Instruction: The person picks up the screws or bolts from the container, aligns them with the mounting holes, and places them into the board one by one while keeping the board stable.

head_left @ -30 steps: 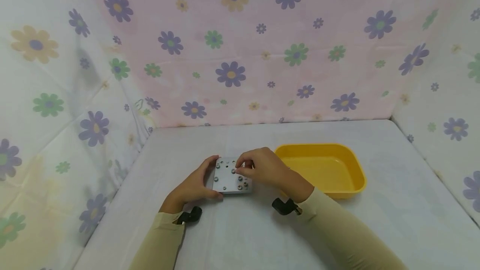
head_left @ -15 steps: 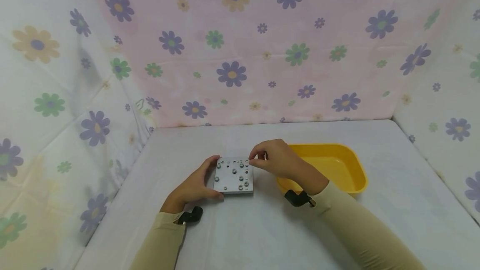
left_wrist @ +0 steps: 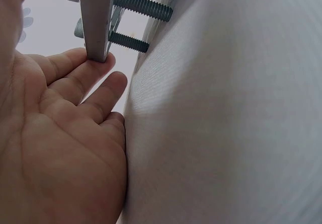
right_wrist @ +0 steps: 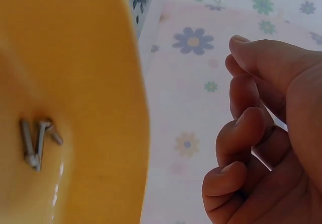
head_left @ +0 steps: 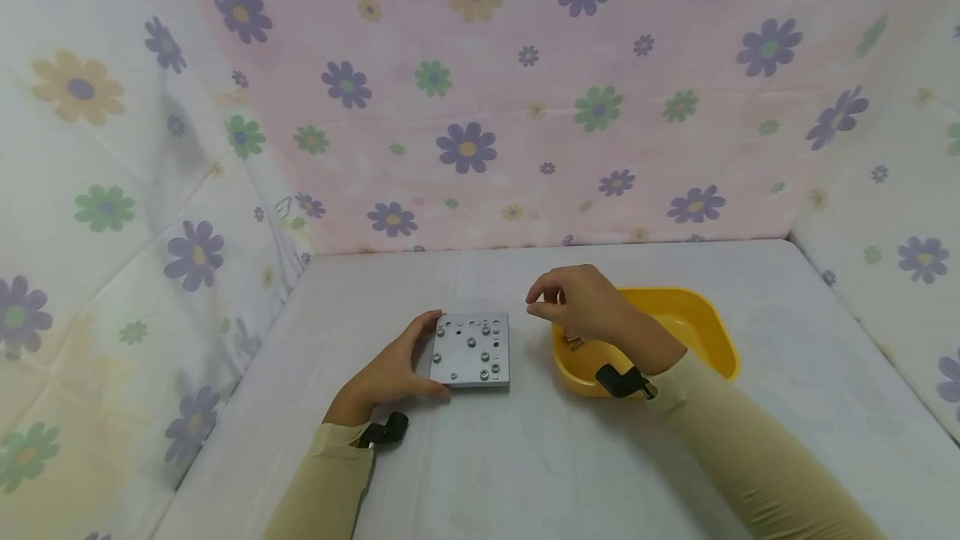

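Note:
A square silver metal plate [head_left: 459, 365] with several socket head screws standing in its holes lies left of centre in the head view. My left hand [head_left: 393, 367] holds it by its left side, thumb at the near corner and fingers at the far one. Seen from the left wrist, fingertips touch the plate's edge [left_wrist: 98, 22], and threaded shanks [left_wrist: 143, 6] stick out underneath. My right hand [head_left: 581, 304] is raised over the left part of a yellow tray [head_left: 716, 336], fingers loosely bent and nothing visible between them. Several loose screws [right_wrist: 37, 143] lie in the tray.
A white cloth covers the table [head_left: 480, 465]. Behind it hangs a pink flowered curtain [head_left: 510, 107], with white flowered cloth [head_left: 135, 273] along the left side. The tray stands a short way right of the plate.
My right hand has moved from the screws on the plate up and right to above the tray, uncovering the plate's right side. The left hand keeps its hold on the plate.

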`<state>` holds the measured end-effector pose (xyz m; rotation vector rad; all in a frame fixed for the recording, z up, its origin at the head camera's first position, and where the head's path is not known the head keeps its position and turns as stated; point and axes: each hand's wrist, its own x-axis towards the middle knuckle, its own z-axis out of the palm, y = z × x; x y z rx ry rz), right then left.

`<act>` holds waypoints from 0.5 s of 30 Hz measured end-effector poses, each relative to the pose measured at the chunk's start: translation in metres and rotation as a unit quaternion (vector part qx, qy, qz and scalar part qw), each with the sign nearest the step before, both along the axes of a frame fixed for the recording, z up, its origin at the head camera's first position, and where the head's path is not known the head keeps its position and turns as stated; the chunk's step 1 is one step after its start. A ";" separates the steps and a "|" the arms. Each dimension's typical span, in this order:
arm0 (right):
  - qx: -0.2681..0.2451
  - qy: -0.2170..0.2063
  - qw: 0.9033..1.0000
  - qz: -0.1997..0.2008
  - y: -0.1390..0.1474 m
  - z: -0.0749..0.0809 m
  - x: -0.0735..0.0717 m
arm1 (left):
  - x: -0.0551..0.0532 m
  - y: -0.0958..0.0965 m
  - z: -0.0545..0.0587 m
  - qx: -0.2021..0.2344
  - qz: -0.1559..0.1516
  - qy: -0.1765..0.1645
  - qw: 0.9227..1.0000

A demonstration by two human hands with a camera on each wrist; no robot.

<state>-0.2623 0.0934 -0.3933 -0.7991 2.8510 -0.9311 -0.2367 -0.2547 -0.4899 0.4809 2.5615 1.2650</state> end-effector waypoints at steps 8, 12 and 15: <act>0.010 -0.002 1.000 -0.013 0.020 -0.010 -0.010 | -0.001 0.001 -0.001 -0.007 0.006 0.000 1.000; 0.012 -0.007 1.000 -0.014 0.028 -0.013 -0.013 | 0.001 0.001 0.000 -0.011 0.008 -0.004 1.000; 0.011 -0.012 1.000 -0.012 0.033 -0.014 -0.015 | 0.001 0.001 0.000 -0.014 0.009 -0.006 1.000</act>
